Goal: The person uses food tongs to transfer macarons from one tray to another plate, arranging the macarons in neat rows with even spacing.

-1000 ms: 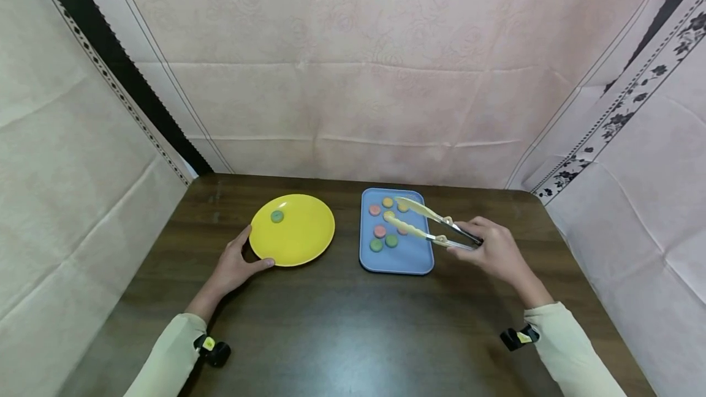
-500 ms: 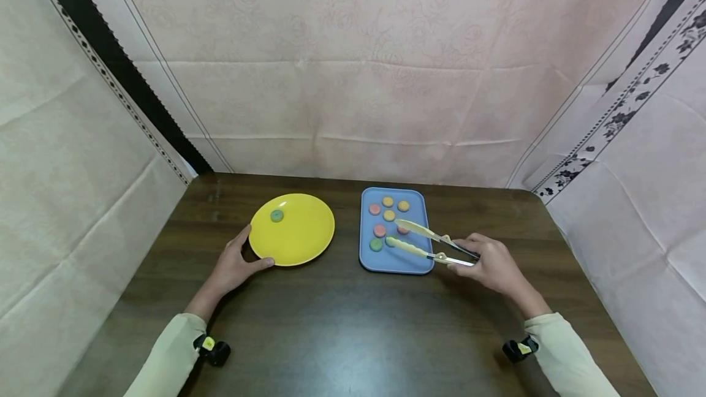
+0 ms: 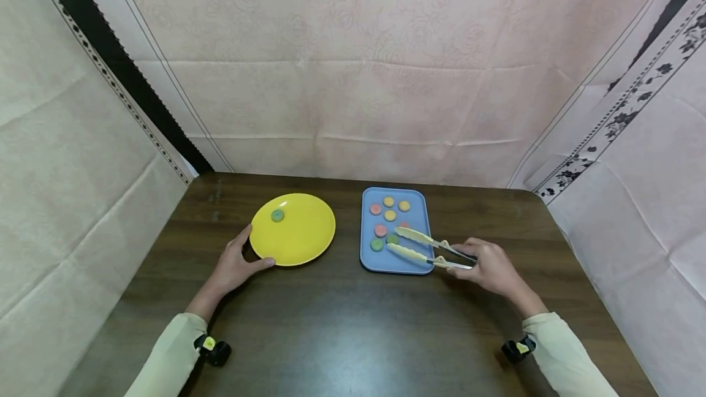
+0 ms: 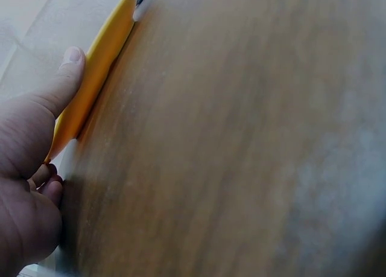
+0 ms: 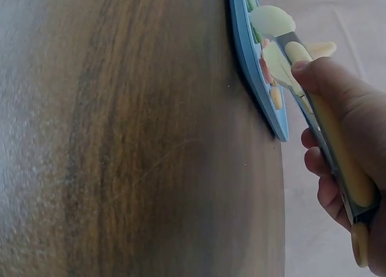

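Note:
In the head view my right hand [image 3: 488,268] grips a pair of tongs [image 3: 412,252] with cream-coloured tips. The two tips are apart, over the lower part of a blue tray [image 3: 402,265], beside a green disc [image 3: 392,239] that they partly surround. My left hand [image 3: 231,266] holds the rim of a yellow plate [image 3: 298,238], its thumb [image 4: 69,72] on the near edge and fingers along the left side. One green disc [image 3: 277,215] lies on that plate. Several other small discs, pink [image 3: 380,230], yellow [image 3: 390,215] and green [image 3: 377,244], lie on the tray.
Plate and tray stand side by side on a dark wooden table [image 3: 342,323], a gap between them. A pale cloth [image 3: 353,109] hangs behind the table's far edge, and more cloth hangs at both sides.
The tongs have moved down and toward the person, from the yellow and pink discs to the green one, and their tips have drawn closer together. The left hand and plate have stayed put.

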The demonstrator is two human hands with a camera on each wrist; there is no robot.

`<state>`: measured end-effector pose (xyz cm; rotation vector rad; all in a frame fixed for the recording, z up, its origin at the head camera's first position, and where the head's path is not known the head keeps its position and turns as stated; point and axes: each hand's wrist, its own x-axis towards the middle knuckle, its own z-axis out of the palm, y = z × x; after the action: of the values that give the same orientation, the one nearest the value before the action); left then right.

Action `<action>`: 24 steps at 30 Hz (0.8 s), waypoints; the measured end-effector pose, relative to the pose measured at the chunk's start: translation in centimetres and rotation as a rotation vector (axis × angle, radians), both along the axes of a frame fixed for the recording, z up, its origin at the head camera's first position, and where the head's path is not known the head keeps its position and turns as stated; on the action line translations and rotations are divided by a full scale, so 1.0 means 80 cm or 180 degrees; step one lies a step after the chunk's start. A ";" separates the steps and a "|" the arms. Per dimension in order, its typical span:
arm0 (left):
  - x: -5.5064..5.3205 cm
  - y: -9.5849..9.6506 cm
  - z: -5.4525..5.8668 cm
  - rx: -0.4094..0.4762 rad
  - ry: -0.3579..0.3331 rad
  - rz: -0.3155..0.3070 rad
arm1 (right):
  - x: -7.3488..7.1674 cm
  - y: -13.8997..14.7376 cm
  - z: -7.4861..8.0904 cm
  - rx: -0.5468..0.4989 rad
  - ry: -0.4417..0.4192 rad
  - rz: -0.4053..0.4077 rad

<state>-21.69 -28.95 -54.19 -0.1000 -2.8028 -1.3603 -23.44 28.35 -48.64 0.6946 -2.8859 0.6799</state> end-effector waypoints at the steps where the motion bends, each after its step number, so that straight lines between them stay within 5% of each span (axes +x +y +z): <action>1: 0.000 0.000 0.000 0.0010 -0.0005 0.0005 | 0.000 0.000 -0.001 -0.0008 -0.0001 -0.0001; 24: 0.000 -0.001 0.000 0.0000 -0.0049 -0.0001 | -0.002 -0.002 -0.005 -0.0054 -0.0121 0.0029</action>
<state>-21.68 -29.03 -54.16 -0.0905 -2.8156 -1.3671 -23.60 28.19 -49.06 0.7006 -2.9096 0.7254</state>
